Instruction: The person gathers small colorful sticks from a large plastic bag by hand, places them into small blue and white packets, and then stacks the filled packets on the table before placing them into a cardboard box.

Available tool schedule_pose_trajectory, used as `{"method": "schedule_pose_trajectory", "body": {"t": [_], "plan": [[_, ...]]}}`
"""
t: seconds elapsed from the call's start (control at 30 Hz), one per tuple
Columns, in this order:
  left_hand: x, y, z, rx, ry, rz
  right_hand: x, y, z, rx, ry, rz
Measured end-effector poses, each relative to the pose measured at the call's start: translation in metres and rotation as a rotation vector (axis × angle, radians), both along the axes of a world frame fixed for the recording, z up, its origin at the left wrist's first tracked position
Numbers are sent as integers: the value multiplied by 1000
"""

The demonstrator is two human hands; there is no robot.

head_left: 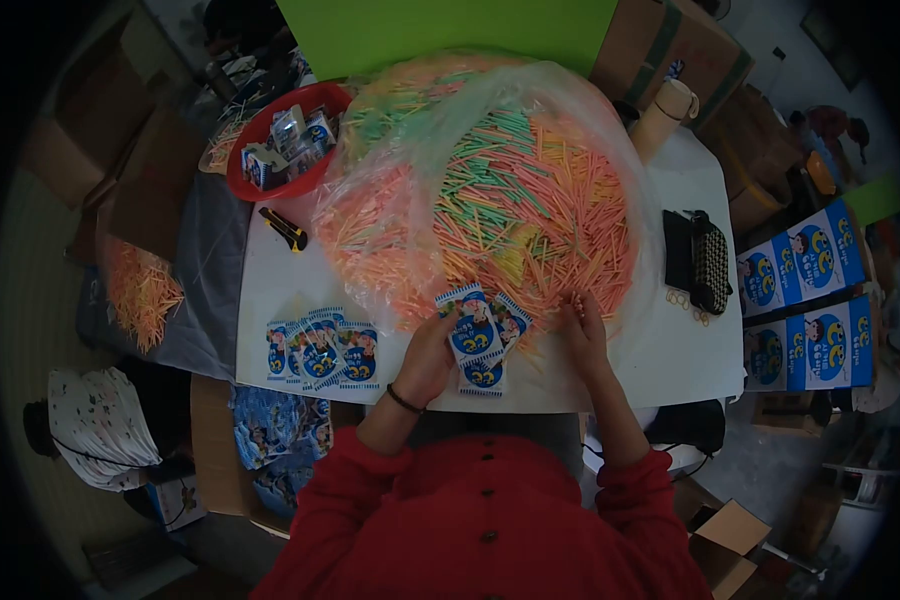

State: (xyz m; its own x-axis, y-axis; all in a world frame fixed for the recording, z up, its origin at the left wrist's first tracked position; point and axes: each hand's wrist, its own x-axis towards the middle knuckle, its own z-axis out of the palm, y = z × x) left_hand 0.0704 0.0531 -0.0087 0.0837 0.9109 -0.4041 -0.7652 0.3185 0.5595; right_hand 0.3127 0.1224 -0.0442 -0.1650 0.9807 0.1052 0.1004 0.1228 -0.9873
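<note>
My left hand is closed on the edge of a small blue and white printed packet, held up over the front of the table. More packets of the same kind lie beneath and beside it, partly covered. To the right, my right hand reaches into the near edge of a big heap of thin coloured sticks. Its fingertips are pinched together among them; what they grip is too small to make out. The sticks are pink, orange, yellow and green, inside a large clear plastic bag opened toward me.
Several filled packets lie at the table's front left. Behind them are a yellow and black box cutter and a red basin of packets. A black patterned pouch and a tan bottle stand right. Printed boxes are stacked beyond.
</note>
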Motion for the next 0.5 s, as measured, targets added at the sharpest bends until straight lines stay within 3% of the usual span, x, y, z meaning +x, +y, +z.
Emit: {"method": "schedule_pose_trajectory", "body": {"t": [0.13, 0.23, 0.3, 0.37, 0.5], "plan": [[7, -2, -8, 99, 89, -74, 10, 1, 14, -67, -14, 76], [12, -6, 0, 156, 203, -87, 6, -1, 40, -137, 130, -35], [13, -8, 0, 174, 264, -94, -3, -7, 64, -247, 585, 7], [13, -7, -9, 287, 546, -219, -18, -16, 91, -215, 615, 100], [19, -5, 2, 387, 697, -258, -41, -24, 110, -39, 514, 289]]}}
